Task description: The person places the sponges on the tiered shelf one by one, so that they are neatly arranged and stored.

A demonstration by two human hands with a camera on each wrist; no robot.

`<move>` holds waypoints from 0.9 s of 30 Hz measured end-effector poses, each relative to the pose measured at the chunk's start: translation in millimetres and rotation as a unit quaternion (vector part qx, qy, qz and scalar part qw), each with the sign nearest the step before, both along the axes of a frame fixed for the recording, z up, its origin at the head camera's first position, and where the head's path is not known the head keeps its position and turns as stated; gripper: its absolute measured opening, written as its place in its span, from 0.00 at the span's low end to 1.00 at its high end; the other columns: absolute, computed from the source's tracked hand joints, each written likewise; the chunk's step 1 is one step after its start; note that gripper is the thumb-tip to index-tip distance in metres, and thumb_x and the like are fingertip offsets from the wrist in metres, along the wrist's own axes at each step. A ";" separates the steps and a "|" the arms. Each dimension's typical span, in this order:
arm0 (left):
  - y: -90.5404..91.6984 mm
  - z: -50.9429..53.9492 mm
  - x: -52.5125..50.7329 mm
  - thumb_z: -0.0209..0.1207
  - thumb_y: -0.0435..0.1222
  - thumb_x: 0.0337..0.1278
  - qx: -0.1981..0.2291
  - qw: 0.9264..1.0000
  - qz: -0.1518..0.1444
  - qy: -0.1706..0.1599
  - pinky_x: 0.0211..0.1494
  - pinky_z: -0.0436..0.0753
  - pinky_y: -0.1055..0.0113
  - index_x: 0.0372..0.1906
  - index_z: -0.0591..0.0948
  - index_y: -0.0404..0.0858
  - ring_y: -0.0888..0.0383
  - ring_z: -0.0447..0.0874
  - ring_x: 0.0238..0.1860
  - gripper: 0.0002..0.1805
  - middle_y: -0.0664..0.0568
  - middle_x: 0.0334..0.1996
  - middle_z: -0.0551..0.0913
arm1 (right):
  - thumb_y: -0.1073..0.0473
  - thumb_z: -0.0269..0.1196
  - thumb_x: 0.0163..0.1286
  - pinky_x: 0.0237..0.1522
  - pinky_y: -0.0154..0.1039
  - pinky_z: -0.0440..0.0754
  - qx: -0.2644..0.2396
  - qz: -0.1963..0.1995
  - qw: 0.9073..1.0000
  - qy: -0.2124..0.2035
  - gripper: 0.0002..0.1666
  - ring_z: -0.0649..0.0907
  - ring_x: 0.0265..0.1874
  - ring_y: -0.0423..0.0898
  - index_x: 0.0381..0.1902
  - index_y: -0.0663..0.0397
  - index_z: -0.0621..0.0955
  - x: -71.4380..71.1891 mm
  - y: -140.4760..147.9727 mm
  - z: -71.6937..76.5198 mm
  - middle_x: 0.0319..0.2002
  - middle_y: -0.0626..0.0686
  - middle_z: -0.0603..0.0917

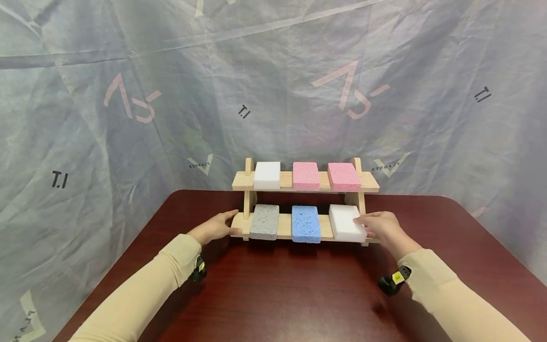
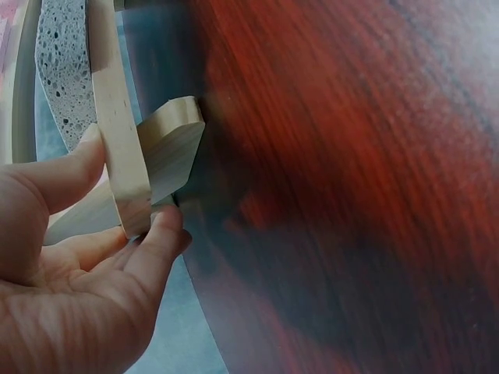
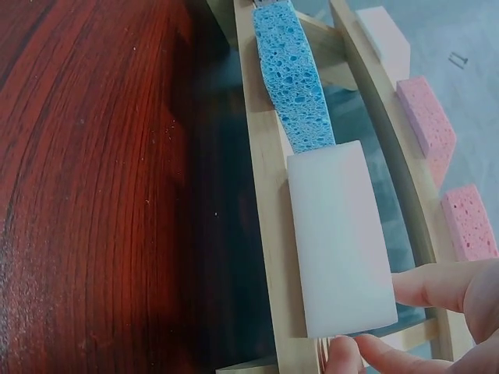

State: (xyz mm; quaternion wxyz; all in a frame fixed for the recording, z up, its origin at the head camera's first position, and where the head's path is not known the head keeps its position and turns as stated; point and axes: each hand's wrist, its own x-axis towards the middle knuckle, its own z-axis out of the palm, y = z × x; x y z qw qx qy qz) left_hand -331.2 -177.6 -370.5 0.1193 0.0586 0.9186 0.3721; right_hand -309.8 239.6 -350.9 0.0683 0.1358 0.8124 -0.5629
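Note:
A two-tier wooden rack (image 1: 369,182) holds several block-shaped sponges. At its left end my left hand (image 1: 217,226) grips the end of the lower shelf (image 2: 121,148), thumb on one side and fingers on the other. Close to that thumb lies a grey sponge (image 1: 265,222). My right hand (image 1: 383,227) holds the right end of a white sponge (image 1: 345,222) on the lower shelf. In the right wrist view, one finger touches this white block (image 3: 343,241) along its side, and other fingertips are at its near end. Between the two sits a blue sponge (image 1: 306,223).
The upper shelf carries another white sponge (image 1: 267,175) and two pink ones, a middle pink sponge (image 1: 306,175) and a right pink sponge (image 1: 344,176). Under the rack is a dark red wooden table (image 1: 282,289). Grey printed sheeting (image 1: 273,95) hangs behind.

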 end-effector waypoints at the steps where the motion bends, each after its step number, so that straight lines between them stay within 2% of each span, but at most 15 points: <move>1: 0.1 0.2 -0.3 0.60 0.36 0.64 0.000 1.000 0.000 -0.001 0.73 0.60 0.44 0.76 0.55 0.38 0.39 0.51 0.75 0.40 0.38 0.75 0.54 | 0.59 0.63 0.66 0.34 0.32 0.84 0.002 0.001 1.000 0.001 0.34 0.80 0.28 0.36 0.63 0.77 0.68 0.1 0.3 -0.4 0.53 0.65 0.73; 8: 0.2 0.5 0.8 0.60 0.37 0.64 0.000 1.000 0.000 -0.005 0.73 0.59 0.44 0.76 0.55 0.38 0.39 0.49 0.75 0.40 0.38 0.76 0.53 | 0.58 0.62 0.68 0.40 0.35 0.85 0.002 0.007 1.000 0.008 0.34 0.80 0.31 0.37 0.64 0.77 0.68 2.7 -0.6 -1.6 0.60 0.70 0.68; 11: -0.3 0.9 1.9 0.61 0.37 0.64 -0.001 1.000 0.000 -0.003 0.73 0.59 0.44 0.76 0.55 0.38 0.39 0.50 0.75 0.40 0.38 0.75 0.53 | 0.59 0.62 0.68 0.39 0.35 0.85 -0.001 0.001 1.000 0.012 0.34 0.81 0.30 0.37 0.63 0.77 0.68 2.0 -1.7 -2.7 0.60 0.70 0.69; 16: -2.0 -0.4 2.9 0.61 0.37 0.63 -0.007 1.000 -0.006 0.005 0.73 0.61 0.46 0.76 0.56 0.36 0.39 0.52 0.75 0.40 0.36 0.75 0.55 | 0.58 0.63 0.67 0.37 0.35 0.85 0.008 -0.001 1.000 0.018 0.34 0.81 0.29 0.37 0.62 0.78 0.69 1.1 -4.4 -5.3 0.58 0.70 0.70; 20: -2.3 0.3 3.2 0.63 0.40 0.61 -0.008 1.000 -0.023 0.016 0.72 0.64 0.48 0.75 0.57 0.34 0.39 0.54 0.74 0.42 0.35 0.74 0.56 | 0.55 0.64 0.66 0.38 0.35 0.85 0.016 0.002 1.000 0.017 0.36 0.82 0.31 0.39 0.62 0.78 0.69 0.6 -2.0 -7.3 0.57 0.69 0.71; 23: -1.5 1.4 2.7 0.64 0.40 0.61 -0.006 0.999 -0.031 0.020 0.70 0.66 0.50 0.75 0.57 0.32 0.39 0.56 0.73 0.42 0.35 0.74 0.56 | 0.53 0.65 0.65 0.36 0.34 0.85 0.013 -0.002 1.000 0.019 0.39 0.83 0.30 0.39 0.62 0.78 0.68 -0.7 1.0 -7.4 0.52 0.67 0.75; 27: 1.6 1.5 2.0 0.62 0.35 0.62 0.020 1.000 -0.019 0.011 0.71 0.65 0.50 0.75 0.55 0.32 0.40 0.56 0.73 0.41 0.36 0.74 0.55 | 0.50 0.64 0.65 0.36 0.33 0.85 0.008 0.003 1.000 0.019 0.42 0.83 0.28 0.37 0.64 0.79 0.65 0.0 4.0 -5.5 0.46 0.65 0.78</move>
